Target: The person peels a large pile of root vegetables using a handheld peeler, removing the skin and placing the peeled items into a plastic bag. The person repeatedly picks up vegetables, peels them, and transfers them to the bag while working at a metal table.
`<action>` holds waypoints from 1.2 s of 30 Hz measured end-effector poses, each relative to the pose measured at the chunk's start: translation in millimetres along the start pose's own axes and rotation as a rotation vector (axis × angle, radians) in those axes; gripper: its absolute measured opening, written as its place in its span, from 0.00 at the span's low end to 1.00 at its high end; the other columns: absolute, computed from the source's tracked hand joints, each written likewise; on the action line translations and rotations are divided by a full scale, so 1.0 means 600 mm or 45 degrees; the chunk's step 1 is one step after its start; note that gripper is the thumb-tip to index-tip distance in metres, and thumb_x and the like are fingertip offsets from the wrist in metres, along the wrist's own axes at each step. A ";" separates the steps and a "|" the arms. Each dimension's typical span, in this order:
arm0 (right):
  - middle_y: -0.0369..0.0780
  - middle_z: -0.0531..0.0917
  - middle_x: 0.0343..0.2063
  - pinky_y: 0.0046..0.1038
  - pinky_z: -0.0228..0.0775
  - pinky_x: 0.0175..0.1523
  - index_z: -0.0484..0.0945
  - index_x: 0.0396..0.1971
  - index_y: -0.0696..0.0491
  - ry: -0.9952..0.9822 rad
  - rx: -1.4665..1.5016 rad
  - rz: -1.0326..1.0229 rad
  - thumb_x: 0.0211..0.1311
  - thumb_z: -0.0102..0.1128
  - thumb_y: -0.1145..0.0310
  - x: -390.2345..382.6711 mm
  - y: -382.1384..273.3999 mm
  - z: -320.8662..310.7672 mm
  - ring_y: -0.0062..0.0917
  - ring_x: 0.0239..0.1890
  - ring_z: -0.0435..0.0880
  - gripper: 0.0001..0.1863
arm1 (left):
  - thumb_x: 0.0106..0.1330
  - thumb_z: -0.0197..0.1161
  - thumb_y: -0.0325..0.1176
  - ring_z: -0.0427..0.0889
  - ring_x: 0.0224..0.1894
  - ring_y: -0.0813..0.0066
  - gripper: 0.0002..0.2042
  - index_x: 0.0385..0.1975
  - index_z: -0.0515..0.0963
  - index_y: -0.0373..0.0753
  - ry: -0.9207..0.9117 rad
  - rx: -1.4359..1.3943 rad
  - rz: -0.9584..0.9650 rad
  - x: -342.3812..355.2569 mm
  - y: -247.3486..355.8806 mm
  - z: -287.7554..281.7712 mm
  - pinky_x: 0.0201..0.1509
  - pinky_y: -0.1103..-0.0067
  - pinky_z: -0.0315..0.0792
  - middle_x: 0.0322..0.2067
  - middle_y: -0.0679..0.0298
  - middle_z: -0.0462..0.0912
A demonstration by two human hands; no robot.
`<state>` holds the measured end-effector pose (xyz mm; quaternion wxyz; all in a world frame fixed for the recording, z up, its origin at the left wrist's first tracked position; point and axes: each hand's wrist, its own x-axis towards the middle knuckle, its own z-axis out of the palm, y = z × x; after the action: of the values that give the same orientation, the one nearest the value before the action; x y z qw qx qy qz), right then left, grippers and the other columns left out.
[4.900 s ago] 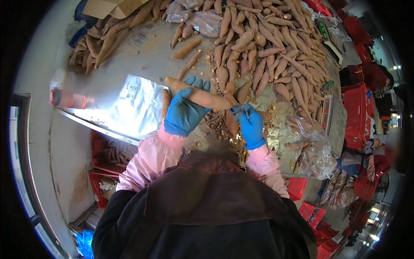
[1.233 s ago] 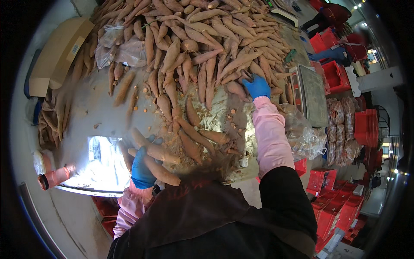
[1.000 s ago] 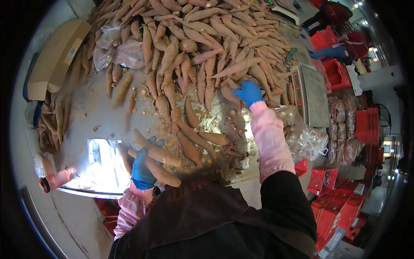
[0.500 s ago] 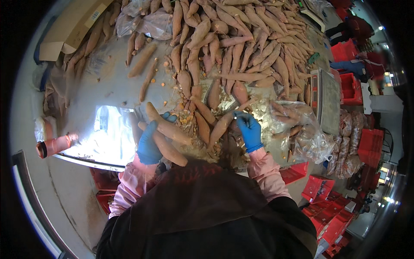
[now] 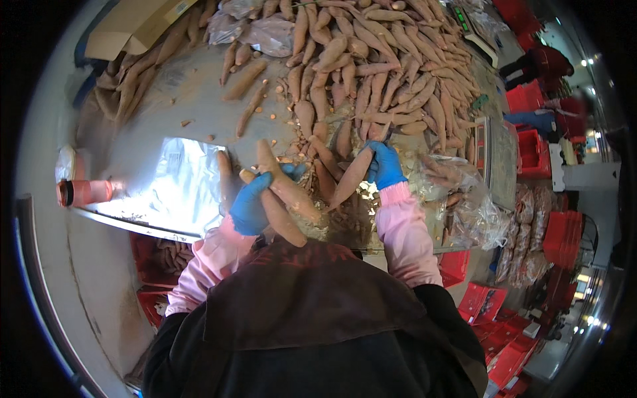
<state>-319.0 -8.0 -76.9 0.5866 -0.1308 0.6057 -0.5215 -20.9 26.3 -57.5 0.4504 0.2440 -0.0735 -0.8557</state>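
My left hand [image 5: 251, 209]: curled round two sweet potatoes [image 5: 289, 187], side by side above the tabletop [image 5: 179, 113]. My right hand [image 5: 386, 166]: closed on one end of a third sweet potato [image 5: 352, 179], slanting toward that pair. Ahead: a heap of sweet potatoes [image 5: 398, 73], blocking the way. Right: see-through bag [image 5: 481, 219], then scale [image 5: 501, 159]. Left: shiny sheet [image 5: 186, 179] along the table edge [image 5: 146, 229]; grey surface stretching beyond.
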 end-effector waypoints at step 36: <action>0.37 0.78 0.29 0.19 0.68 0.37 0.72 0.39 0.62 -0.726 -0.543 -0.035 0.58 0.57 0.65 -0.223 -0.019 0.116 0.19 0.33 0.77 0.16 | 0.53 0.60 0.29 0.76 0.45 0.65 0.17 0.44 0.71 0.32 -0.318 0.323 0.243 -0.045 0.112 0.052 0.50 0.72 0.69 0.41 0.59 0.76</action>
<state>-228.0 56.9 25.1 0.6845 -0.3988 0.5110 -0.3337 26.3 6.1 2.2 0.4826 0.1827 -0.2588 -0.8165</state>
